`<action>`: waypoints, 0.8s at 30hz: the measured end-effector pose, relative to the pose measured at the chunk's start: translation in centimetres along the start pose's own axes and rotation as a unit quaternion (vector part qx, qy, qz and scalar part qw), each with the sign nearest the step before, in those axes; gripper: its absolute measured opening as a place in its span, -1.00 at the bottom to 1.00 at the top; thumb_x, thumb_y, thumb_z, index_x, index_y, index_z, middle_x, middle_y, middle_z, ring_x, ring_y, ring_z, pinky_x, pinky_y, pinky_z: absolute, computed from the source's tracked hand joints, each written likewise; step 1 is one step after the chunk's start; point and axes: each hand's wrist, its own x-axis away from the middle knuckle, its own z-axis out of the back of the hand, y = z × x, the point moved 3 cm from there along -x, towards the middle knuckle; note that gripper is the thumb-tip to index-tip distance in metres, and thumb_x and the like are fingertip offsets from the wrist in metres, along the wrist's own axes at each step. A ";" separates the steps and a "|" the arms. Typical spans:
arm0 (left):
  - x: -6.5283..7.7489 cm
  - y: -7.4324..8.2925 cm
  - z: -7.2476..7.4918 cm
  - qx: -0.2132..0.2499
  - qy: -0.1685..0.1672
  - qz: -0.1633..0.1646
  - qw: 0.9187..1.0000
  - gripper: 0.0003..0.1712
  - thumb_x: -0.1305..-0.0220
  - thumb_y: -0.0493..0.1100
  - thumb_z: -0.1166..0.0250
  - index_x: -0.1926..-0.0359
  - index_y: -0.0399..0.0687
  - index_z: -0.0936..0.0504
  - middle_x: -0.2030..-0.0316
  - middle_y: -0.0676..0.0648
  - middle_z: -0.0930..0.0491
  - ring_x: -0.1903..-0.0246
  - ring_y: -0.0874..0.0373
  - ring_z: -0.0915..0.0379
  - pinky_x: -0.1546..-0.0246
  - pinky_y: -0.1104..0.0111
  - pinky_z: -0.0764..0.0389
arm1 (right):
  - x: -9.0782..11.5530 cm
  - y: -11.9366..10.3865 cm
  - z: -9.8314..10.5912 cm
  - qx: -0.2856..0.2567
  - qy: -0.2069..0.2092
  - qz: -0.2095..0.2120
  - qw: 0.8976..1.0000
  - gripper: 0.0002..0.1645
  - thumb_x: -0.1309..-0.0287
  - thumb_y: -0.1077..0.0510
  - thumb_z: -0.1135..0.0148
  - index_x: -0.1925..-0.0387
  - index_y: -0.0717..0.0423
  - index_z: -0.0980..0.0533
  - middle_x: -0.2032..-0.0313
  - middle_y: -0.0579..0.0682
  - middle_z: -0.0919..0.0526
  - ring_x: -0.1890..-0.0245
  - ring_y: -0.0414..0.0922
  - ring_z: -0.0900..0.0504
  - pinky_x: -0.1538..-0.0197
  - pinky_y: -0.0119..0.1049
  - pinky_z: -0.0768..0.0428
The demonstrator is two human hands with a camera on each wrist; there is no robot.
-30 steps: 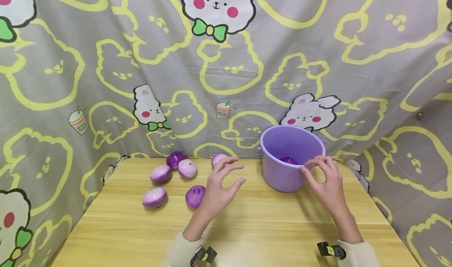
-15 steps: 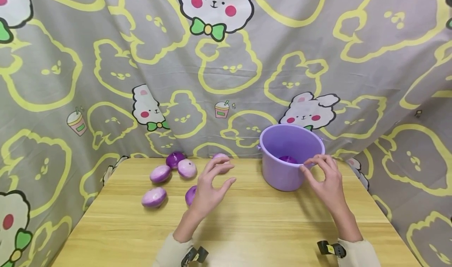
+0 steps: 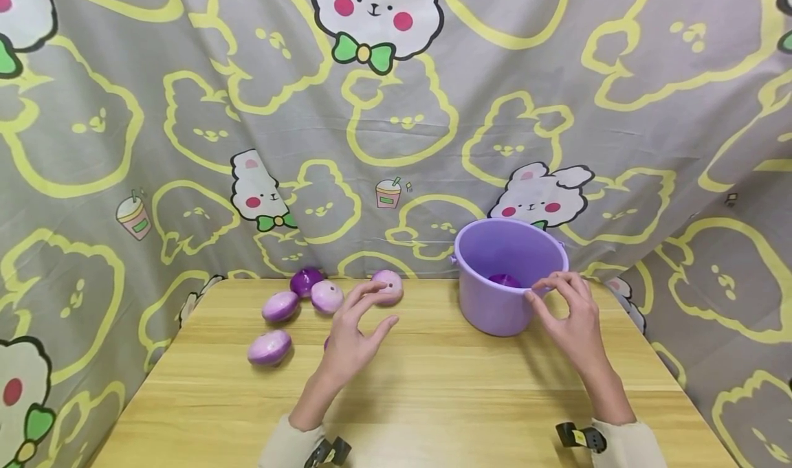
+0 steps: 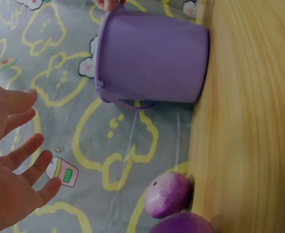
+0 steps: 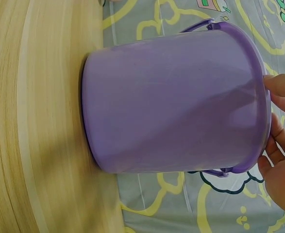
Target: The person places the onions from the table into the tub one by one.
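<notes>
My right hand [image 3: 575, 317] pinches the near rim of a purple bucket [image 3: 495, 315]; in the right wrist view its fingers [image 5: 280, 182] lie at the rim of the bucket [image 5: 176, 102]. One dark purple onion [image 3: 505, 280] shows inside the bucket. Over the table my left hand [image 3: 348, 341] hovers with relaxed, spread fingers, holding nothing. Its fingertips overlap a pale purple onion [image 3: 390, 288] near the back edge, and the hand covers most of another onion. The left wrist view has the open left hand [image 4: 16, 182] apart from two onions, one pale [image 4: 169, 194] and one darker [image 4: 183, 224].
On the left of the wooden table [image 3: 433, 399] lie several more onions: a dark one [image 3: 303, 282], a pale one beside it [image 3: 324, 297], and two-toned ones [image 3: 280, 306] closer to the front. A patterned grey curtain [image 3: 408, 145] hangs right behind the table.
My left hand has moved left and slightly down, away from the bucket, uncovering the pale onion at the back and covering the darker one in front. The right hand stays at the bucket's rim.
</notes>
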 end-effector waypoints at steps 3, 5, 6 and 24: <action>0.3 -0.4 0.3 -0.006 -0.001 0.002 1.000 -0.59 -0.19 -0.25 -0.52 -0.08 -0.06 -0.71 -0.20 -0.09 -0.57 -0.25 -0.14 -0.45 -0.39 0.17 -0.35 | -0.1 0.0 -0.1 0.001 -0.001 0.003 1.000 -0.74 0.07 0.38 -0.57 0.30 0.18 -0.68 0.21 0.09 -0.56 0.01 -0.02 -0.43 -0.20 -0.36 -0.25; 0.4 -0.6 0.5 -0.008 -0.002 0.001 1.000 -0.57 -0.19 -0.24 -0.52 -0.10 -0.05 -0.70 -0.21 -0.08 -0.56 -0.25 -0.13 -0.45 -0.40 0.16 -0.35 | -0.1 0.0 -0.2 0.001 -0.002 0.004 1.000 -0.74 0.07 0.38 -0.57 0.30 0.18 -0.67 0.21 0.09 -0.56 0.00 -0.02 -0.43 -0.21 -0.35 -0.25; 0.5 -0.7 0.5 -0.010 -0.003 0.001 1.000 -0.56 -0.19 -0.23 -0.52 -0.11 -0.04 -0.70 -0.21 -0.06 -0.56 -0.25 -0.11 -0.46 -0.40 0.16 -0.35 | -0.1 0.0 -0.2 0.001 -0.002 0.003 1.000 -0.74 0.07 0.39 -0.57 0.30 0.18 -0.67 0.21 0.09 -0.56 0.00 -0.03 -0.43 -0.21 -0.36 -0.25; 0.8 -2.1 1.5 -0.036 -0.019 0.010 0.999 -0.59 -0.17 -0.24 -0.53 -0.07 -0.01 -0.71 -0.19 -0.04 -0.57 -0.24 0.00 -0.46 -0.31 0.04 -0.43 | 0.0 -0.1 -0.1 -0.002 0.002 0.000 1.000 -0.73 0.07 0.40 -0.57 0.30 0.18 -0.68 0.20 0.10 -0.56 0.01 -0.04 -0.42 -0.20 -0.39 -0.24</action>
